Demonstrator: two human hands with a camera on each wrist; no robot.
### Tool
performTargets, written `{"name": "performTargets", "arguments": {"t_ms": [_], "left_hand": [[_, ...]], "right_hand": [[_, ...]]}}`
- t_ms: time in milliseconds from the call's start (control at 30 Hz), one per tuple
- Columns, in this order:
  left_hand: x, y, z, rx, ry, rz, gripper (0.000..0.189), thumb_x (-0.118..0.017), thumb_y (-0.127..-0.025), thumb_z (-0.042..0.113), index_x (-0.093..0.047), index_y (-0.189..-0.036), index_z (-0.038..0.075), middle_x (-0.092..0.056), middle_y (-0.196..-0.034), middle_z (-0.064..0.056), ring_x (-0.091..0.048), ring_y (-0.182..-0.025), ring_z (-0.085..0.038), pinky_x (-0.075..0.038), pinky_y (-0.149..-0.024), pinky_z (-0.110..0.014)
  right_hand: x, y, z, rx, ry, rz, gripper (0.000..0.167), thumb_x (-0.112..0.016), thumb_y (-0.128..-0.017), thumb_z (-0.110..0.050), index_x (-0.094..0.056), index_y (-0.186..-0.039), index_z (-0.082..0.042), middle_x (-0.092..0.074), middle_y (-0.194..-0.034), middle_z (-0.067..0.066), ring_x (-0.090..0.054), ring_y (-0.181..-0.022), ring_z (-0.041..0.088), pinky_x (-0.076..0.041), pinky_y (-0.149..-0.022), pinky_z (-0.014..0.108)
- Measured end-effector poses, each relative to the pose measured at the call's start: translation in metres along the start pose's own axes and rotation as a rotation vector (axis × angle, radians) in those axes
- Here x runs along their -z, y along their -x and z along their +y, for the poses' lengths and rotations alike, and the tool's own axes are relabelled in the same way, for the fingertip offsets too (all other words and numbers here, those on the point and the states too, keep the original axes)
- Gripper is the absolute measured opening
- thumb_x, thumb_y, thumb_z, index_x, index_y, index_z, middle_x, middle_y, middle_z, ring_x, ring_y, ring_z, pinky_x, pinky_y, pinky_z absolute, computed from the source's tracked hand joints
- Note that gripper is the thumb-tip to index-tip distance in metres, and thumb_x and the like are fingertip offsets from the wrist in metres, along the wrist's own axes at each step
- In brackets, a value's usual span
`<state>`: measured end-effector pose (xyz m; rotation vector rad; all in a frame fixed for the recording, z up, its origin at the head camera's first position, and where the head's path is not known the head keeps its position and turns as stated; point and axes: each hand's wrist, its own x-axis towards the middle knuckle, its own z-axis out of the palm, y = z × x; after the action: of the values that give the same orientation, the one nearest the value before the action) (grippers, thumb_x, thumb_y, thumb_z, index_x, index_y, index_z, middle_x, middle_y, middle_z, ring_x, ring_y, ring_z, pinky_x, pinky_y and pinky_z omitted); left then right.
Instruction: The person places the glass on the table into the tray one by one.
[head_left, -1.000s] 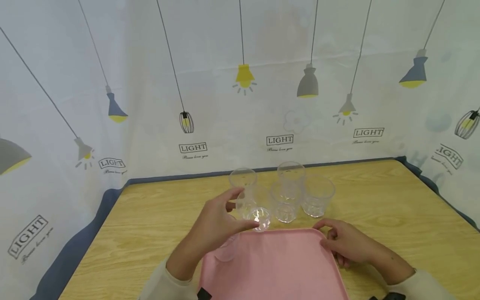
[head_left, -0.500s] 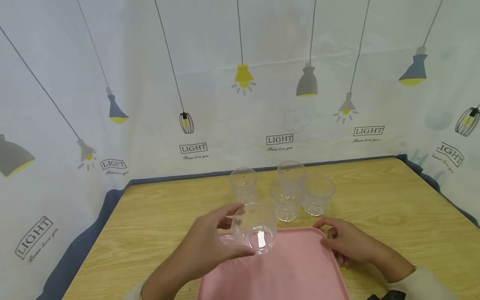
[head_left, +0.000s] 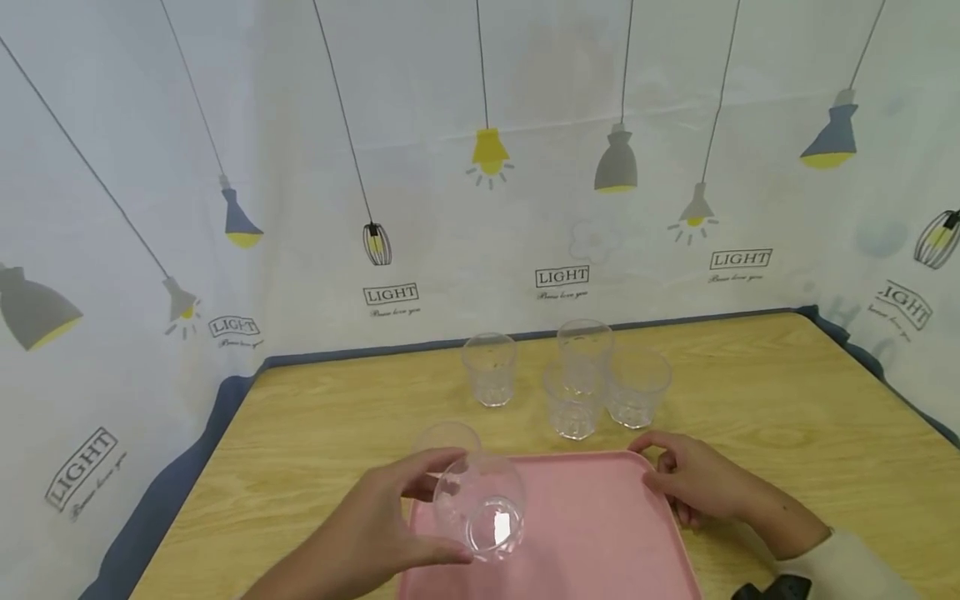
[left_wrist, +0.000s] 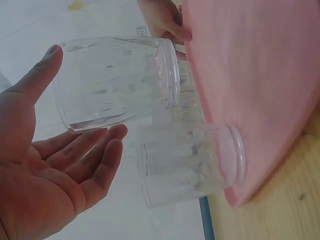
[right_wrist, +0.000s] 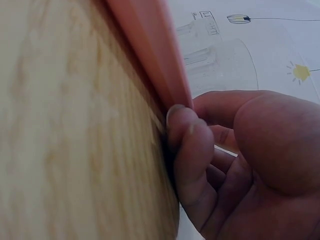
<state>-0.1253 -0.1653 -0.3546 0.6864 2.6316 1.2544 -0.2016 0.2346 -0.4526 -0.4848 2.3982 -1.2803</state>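
My left hand holds a clear cup between thumb and fingers, over the left part of a pink tray. In the left wrist view the held cup lies across the picture, its rim at the thumb and fingers. A second clear cup stands on the tray's far left corner, partly behind the hand in the head view. My right hand grips the tray's far right corner. Curled fingertips press against the tray's edge in the right wrist view.
Several clear cups stand beyond the tray on the wooden table: one cup apart at left, and a cluster with a front cup and a right-hand cup. A lamp-printed cloth hangs behind the table.
My left hand has brought the cup from the group beyond the tray back toward me and slightly left, over the tray. The right hand has stayed at the tray corner.
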Motion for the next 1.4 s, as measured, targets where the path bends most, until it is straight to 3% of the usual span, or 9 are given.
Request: {"name": "performTargets", "arguments": {"t_ms": [300,467,633,967,1167,1400], "left_hand": [[0.004,0.007,-0.011,0.019,-0.01,-0.036,0.079,-0.088,-0.069,0.05,-0.054,-0.14,0.036,-0.066,-0.128,0.007,-0.068,-0.106,-0.016,-0.057,-0.084,-0.026],[0.008,0.01,-0.017,0.04,0.027,-0.086,0.082,-0.087,-0.072,0.046,-0.05,-0.144,0.037,-0.063,-0.135,0.001,-0.07,-0.108,-0.017,-0.056,-0.082,-0.022],[0.01,0.014,-0.024,0.054,0.045,-0.101,0.084,-0.088,-0.072,0.044,-0.049,-0.145,0.033,-0.061,-0.139,-0.001,-0.07,-0.109,-0.017,-0.056,-0.082,-0.022],[0.01,0.021,-0.028,0.071,0.004,-0.128,0.081,-0.088,-0.072,0.044,-0.053,-0.142,0.02,-0.069,-0.126,-0.004,-0.07,-0.109,-0.016,-0.054,-0.085,-0.022],[0.009,0.025,-0.036,0.038,-0.007,-0.128,0.082,-0.087,-0.072,0.048,-0.052,-0.142,0.023,-0.068,-0.128,-0.003,-0.07,-0.11,-0.017,-0.056,-0.087,-0.025],[0.01,0.028,-0.044,0.09,0.039,-0.153,0.082,-0.088,-0.072,0.046,-0.052,-0.143,0.025,-0.065,-0.131,0.002,-0.068,-0.113,-0.015,-0.056,-0.088,-0.028]], "right_hand": [[0.003,0.0,0.004,0.008,-0.005,-0.003,0.036,-0.058,-0.099,-0.012,-0.051,-0.134,-0.005,-0.057,-0.067,0.008,-0.053,-0.039,0.008,-0.05,-0.036,0.038],[0.004,0.0,0.005,0.007,-0.003,-0.012,0.035,-0.057,-0.1,-0.012,-0.051,-0.134,-0.005,-0.058,-0.067,0.008,-0.053,-0.039,0.008,-0.05,-0.036,0.038],[0.004,0.0,0.005,0.009,-0.009,-0.02,0.035,-0.056,-0.101,-0.012,-0.05,-0.135,-0.004,-0.058,-0.067,0.008,-0.053,-0.039,0.007,-0.05,-0.036,0.037],[0.003,-0.001,0.005,-0.003,-0.006,-0.016,0.036,-0.057,-0.101,-0.013,-0.05,-0.135,-0.005,-0.058,-0.067,0.008,-0.053,-0.039,0.008,-0.05,-0.036,0.037],[0.003,-0.002,0.003,0.003,-0.007,-0.015,0.036,-0.057,-0.1,-0.012,-0.05,-0.134,-0.004,-0.058,-0.067,0.008,-0.054,-0.039,0.008,-0.05,-0.036,0.037],[0.003,-0.002,0.001,0.007,-0.015,-0.024,0.036,-0.056,-0.101,-0.012,-0.05,-0.135,-0.004,-0.058,-0.068,0.008,-0.054,-0.039,0.008,-0.05,-0.036,0.037]]}}
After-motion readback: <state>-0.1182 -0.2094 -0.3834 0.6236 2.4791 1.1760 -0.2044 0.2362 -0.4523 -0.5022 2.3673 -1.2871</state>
